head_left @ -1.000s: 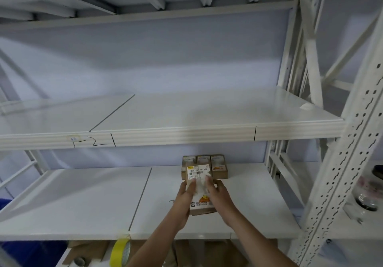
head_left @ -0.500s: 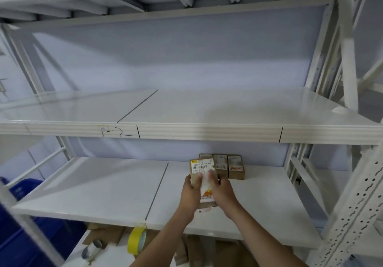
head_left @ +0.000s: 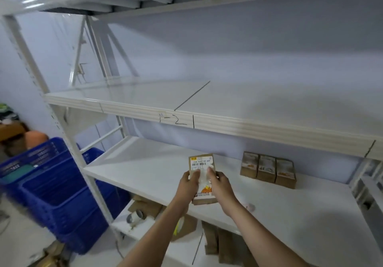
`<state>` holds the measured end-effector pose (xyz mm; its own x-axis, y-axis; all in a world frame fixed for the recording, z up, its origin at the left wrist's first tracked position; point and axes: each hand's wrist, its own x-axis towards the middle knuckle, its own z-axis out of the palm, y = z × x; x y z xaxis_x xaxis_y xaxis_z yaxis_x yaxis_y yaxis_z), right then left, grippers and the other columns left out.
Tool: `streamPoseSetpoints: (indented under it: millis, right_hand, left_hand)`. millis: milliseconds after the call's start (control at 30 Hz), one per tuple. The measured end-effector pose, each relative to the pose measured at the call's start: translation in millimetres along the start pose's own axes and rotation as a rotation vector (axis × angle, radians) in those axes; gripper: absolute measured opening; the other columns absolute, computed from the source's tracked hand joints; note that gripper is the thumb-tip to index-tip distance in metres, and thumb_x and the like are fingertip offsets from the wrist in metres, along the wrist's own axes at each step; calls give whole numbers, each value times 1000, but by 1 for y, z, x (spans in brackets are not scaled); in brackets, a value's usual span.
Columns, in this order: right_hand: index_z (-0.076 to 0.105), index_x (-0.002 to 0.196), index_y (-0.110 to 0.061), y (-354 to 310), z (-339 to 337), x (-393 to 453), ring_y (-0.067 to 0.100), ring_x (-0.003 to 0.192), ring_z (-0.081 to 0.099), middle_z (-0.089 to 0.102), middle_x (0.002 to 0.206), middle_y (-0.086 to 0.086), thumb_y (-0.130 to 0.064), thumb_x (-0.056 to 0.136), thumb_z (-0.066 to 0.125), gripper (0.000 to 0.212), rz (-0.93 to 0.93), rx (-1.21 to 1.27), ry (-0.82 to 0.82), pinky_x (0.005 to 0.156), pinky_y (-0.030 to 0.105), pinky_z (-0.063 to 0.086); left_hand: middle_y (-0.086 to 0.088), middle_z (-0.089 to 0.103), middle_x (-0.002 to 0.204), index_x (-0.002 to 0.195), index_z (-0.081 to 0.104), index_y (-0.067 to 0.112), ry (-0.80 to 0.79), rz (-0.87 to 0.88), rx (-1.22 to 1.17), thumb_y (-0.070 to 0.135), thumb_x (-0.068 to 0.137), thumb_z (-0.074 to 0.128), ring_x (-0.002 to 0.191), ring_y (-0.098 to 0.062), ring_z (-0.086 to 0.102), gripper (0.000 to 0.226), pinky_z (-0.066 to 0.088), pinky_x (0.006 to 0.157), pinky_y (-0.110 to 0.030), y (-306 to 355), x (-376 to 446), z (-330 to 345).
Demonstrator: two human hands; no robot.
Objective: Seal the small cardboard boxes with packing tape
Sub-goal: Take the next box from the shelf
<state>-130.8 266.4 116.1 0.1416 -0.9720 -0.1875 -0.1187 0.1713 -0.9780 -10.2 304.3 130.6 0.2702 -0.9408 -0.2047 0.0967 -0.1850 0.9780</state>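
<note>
Carried leftward since a moment ago, away from the three boxes (head_left: 268,172) on the shelf (head_left: 145,169), the labelled cardboard box (head_left: 201,175) sits gripped between left hand (head_left: 189,181) and right hand (head_left: 220,182).

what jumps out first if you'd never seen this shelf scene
The small cardboard box with a barcode label, held up in front of the lower shelf, the left hand and right hand gripping its sides. To the right, three similar boxes stand in a row against the back wall. At far left, stacked blue crates sit on the floor.
</note>
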Motion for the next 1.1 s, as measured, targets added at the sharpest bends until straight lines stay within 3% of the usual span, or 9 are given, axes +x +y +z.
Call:
streamPoseSetpoints:
  millis: [133,233,300,400,533,833,1000,1100]
  right_hand:
    - [65,110,-20,-13,54,10,11,87,70,72,100,-2,-58,100,47,43,-22,-64,-56,68,27,54]
    - [68,110,-21,-19,103,29,15,86,74,76,97,-3,-64,97,45,51,-47,-108,-93,80,39,61]
    - [68,112,-23,-22,138,39,15,86,75,76,97,-3,-65,98,43,50,-51,-127,-117,81,39,61]
    - [66,114,-21,-28,192,49,13,83,75,76,97,-1,-60,100,43,47,-52,-130,-157,74,31,61]
    - [63,118,-20,-34,259,65,16,82,76,76,101,2,-59,101,42,47,-33,-140,-193,71,31,63]
    - [64,116,-21,-49,362,121,18,86,75,75,100,1,-61,100,41,49,-39,-178,-194,85,43,61]
    - [62,115,-19,-58,406,165,15,81,76,75,101,3,-56,102,42,44,-25,-111,-226,65,27,59]
    - [62,114,-20,-56,432,198,16,80,76,76,100,3,-53,103,44,39,-31,-50,-247,60,24,58]
  left_hand:
    - [-9,75,102,122,58,13,74,23,21,36,103,50,85,-23,75,31,62,78,-41,1,19,-55]
    - [-6,73,103,126,55,12,135,78,95,37,103,51,82,-17,74,34,59,66,-27,7,39,-102]
    - [-4,73,103,128,55,11,156,106,139,39,102,53,81,-14,74,39,58,65,-24,9,54,-137]
    - [-4,74,105,131,54,12,176,106,132,44,100,54,82,-15,75,45,62,76,-34,7,72,-189]
    - [-6,74,107,131,52,12,186,83,70,43,101,53,86,-18,76,44,62,83,-42,3,96,-253]
    - [-6,74,111,132,52,15,195,66,-9,44,99,56,90,-20,76,44,61,85,-46,16,157,-346]
    - [-4,74,107,129,53,12,208,92,14,37,101,56,86,-17,76,39,61,71,-30,27,203,-384]
    - [-4,74,109,127,53,16,185,71,13,38,101,55,90,-18,76,34,62,78,-35,32,232,-406]
